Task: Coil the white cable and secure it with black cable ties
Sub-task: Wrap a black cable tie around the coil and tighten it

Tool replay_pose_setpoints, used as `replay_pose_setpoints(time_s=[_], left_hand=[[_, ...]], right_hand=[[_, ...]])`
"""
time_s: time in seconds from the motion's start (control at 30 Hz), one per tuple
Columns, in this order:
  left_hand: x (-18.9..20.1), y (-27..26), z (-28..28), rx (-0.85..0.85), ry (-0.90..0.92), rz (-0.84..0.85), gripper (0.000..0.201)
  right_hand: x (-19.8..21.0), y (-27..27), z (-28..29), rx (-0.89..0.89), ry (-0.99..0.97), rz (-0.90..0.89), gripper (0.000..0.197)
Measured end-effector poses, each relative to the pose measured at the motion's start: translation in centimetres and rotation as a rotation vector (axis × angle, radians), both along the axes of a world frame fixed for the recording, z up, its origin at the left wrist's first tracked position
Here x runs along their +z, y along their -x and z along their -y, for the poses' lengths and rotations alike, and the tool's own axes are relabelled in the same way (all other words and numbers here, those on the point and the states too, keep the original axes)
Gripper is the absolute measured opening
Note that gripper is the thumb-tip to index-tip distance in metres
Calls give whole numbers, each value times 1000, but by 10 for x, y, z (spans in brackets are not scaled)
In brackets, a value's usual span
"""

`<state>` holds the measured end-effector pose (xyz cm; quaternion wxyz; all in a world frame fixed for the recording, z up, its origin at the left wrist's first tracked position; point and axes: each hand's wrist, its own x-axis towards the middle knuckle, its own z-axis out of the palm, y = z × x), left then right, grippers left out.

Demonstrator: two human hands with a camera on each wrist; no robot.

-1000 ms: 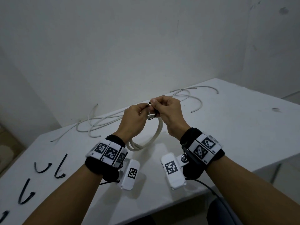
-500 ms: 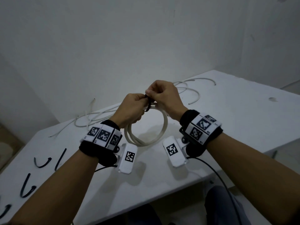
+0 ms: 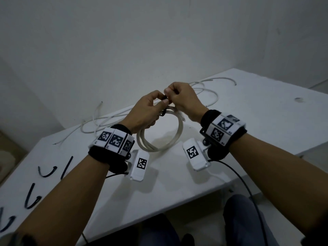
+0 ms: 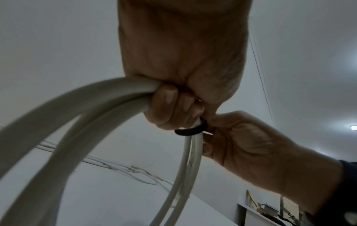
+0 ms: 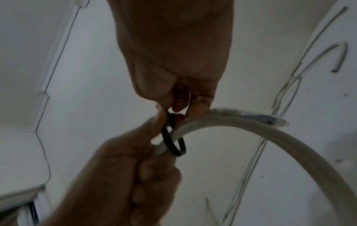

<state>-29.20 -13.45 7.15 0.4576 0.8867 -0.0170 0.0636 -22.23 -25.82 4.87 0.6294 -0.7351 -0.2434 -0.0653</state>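
Note:
A coil of white cable (image 3: 160,139) hangs in the air above the white table (image 3: 248,125), held at its top by both hands. My left hand (image 3: 145,114) grips the coil's strands (image 4: 108,97) with curled fingers, while its thumb and forefinger also pinch the tie. A black cable tie (image 5: 172,137) is looped loosely round the strands (image 5: 241,123). My right hand (image 3: 182,100) pinches the tie's end between thumb and fingers. The tie (image 4: 190,130) shows as a dark band just below my left fingers. One cable end (image 5: 278,121) sticks out past the loop.
Loose white cables (image 3: 110,119) lie along the table's far edge by the wall, with more at the back right (image 3: 213,89). Several spare black cable ties (image 3: 48,172) lie on the table's left end. A dark mark (image 3: 299,99) sits at the right.
Both hands have lifted the coil off the table and drawn it nearer. The tie's loop now hangs round the strands and my right hand has pulled its end upward.

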Motion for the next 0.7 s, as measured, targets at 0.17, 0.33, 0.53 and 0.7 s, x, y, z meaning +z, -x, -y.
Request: replay_pose_setpoints(time_s=[0.17, 0.33, 0.53, 0.7], left_hand=[[-1, 4, -1, 35, 76, -64, 14], [3, -1, 1, 52, 54, -78, 23], [2, 4, 10, -26, -148, -135, 28], [8, 7, 15, -75, -228, -229, 34]], right_hand=[[24, -7, 8, -134, -16, 46, 21], [24, 4, 4, 64, -181, -89, 27], [35, 11, 4, 287, -146, -151, 29], [41, 9, -3, 331, -229, -379, 34]])
